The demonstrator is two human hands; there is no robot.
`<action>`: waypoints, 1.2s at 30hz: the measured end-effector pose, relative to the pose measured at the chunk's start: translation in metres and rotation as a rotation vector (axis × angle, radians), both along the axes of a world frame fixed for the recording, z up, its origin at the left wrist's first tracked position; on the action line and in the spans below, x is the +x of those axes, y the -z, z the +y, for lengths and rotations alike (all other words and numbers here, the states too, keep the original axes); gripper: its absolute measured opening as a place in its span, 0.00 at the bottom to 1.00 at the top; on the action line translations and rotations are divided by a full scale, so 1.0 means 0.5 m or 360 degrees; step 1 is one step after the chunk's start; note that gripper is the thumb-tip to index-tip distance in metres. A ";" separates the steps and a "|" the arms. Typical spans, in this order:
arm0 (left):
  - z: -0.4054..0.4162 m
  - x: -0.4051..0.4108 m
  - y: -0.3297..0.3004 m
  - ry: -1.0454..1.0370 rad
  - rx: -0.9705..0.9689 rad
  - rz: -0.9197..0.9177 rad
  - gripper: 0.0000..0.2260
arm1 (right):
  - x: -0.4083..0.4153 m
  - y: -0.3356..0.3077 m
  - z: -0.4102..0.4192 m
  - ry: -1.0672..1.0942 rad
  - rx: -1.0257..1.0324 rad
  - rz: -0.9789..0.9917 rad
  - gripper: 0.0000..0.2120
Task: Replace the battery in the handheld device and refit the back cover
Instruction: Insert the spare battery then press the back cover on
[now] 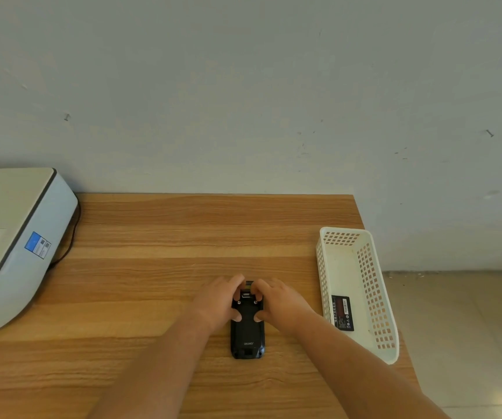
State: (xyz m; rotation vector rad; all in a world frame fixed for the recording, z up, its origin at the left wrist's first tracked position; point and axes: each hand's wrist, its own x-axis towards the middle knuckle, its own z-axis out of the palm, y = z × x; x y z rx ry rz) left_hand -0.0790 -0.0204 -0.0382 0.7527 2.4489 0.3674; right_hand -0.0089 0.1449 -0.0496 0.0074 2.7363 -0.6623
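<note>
Here, at the left edge of the wooden table (159,237), a white printer (16,237) with a dark cable. Toward the near edge, mid-table, the black handheld device (247,334) lies face down. Left hand (218,300) and right hand (280,302) clamp its upper half, thumbs on the back cover (247,323). Risk: uneven thumb pressure could leave the cover skewed or unlatched. At the right edge, a white basket (361,297) holds one battery (343,313). Plain wall beyond, tiled floor to the right.
</note>
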 end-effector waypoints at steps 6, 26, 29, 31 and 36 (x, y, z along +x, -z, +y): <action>0.003 0.009 0.001 -0.0120 0.0027 -0.0012 0.28 | 0.004 0.006 -0.009 0.0143 -0.0035 -0.0049 0.21; 0.005 0.022 0.001 -0.0320 0.0086 -0.0100 0.26 | 0.004 0.015 -0.016 0.0233 -0.0107 -0.0092 0.22; 0.006 0.020 0.000 -0.0300 0.0078 -0.0101 0.26 | 0.006 0.019 -0.017 0.0253 -0.0120 -0.0085 0.22; 0.006 0.018 -0.003 -0.0261 0.0077 -0.0097 0.26 | 0.007 0.021 -0.017 0.0274 -0.0130 -0.0074 0.22; 0.001 0.015 -0.003 -0.0174 0.0093 -0.0070 0.26 | 0.011 0.025 -0.018 0.0324 -0.0166 -0.0062 0.22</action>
